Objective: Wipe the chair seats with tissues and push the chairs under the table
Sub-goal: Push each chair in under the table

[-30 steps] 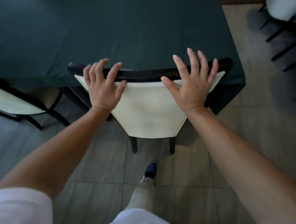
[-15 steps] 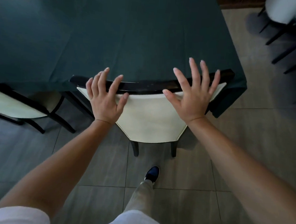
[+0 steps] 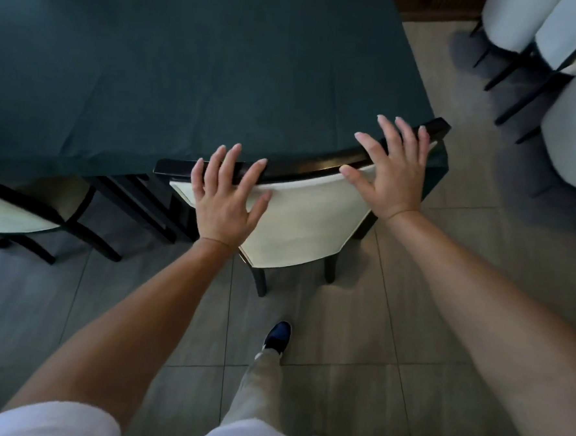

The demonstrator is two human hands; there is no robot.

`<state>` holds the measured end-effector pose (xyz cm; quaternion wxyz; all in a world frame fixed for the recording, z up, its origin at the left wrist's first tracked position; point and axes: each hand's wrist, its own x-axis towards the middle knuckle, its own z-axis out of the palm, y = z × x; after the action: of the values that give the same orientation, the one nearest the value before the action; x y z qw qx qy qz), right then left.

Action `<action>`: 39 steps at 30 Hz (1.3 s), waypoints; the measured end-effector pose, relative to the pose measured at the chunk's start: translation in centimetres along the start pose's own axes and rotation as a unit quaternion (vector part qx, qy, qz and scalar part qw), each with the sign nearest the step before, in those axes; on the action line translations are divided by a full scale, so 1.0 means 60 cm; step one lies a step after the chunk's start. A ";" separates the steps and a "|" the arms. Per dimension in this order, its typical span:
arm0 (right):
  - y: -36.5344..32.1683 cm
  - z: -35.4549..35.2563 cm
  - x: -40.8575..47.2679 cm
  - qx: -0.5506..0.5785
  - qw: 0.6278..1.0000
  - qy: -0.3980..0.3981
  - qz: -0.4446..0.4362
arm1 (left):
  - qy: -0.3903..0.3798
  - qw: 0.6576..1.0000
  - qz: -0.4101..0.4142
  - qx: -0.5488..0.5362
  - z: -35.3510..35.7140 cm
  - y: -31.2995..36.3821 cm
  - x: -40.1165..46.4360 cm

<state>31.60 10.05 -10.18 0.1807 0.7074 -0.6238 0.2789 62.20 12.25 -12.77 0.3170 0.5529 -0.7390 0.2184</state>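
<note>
Dark green cloth covers the tabletop (image 3: pixel 204 71), which fills the upper left and runs off the top and left edges, so its full extent can't be seen. Grey floor tiles (image 3: pixel 352 407) spread below and to the right. Pushed in against the tabletop's near edge is the cream-backed chair (image 3: pixel 306 225): its black top rail sits at the cloth's edge, and its seat is hidden entirely under the tabletop, with only the backrest and two dark rear legs showing. A second chair (image 3: pixel 7 214) at the left is cut off by the frame, its cream seat partly out from under the cloth. At the upper right, pale upholstered chairs (image 3: pixel 575 134) with thin dark legs are also cropped, too partial to count.

Both arms reach forward. Left hand (image 3: pixel 226 207), fingers straight and spread, lies flat on the backrest with fingertips over the black rail; its grip closes on nothing. Right hand (image 3: pixel 392 177) is the same, fingers splayed over the rail near the chair's right end, palm against the cream back, curling around nothing. A dark blue shoe (image 3: pixel 277 335) steps forward on the tiles below the chair; a second shoe at the bottom edge is mostly cut off.
</note>
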 end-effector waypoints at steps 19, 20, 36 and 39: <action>-0.018 0.094 0.085 0.013 0.998 0.058 0.000 | -0.052 0.988 -0.146 -0.018 0.061 -0.012 0.114; -0.022 0.097 0.088 0.015 0.998 0.061 0.003 | -0.047 0.989 -0.141 -0.018 0.067 -0.021 0.118; 0.002 0.170 0.168 -0.001 0.996 0.087 -0.024 | 0.010 0.991 -0.130 0.018 0.157 -0.061 0.186; -0.023 0.180 0.166 -0.015 0.995 0.101 -0.007 | 0.006 0.993 -0.121 0.015 0.159 -0.088 0.188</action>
<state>35.43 -4.02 -12.30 0.2549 0.6771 -0.6018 0.3382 62.96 -3.34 -11.62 0.3373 0.6414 -0.6614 0.1934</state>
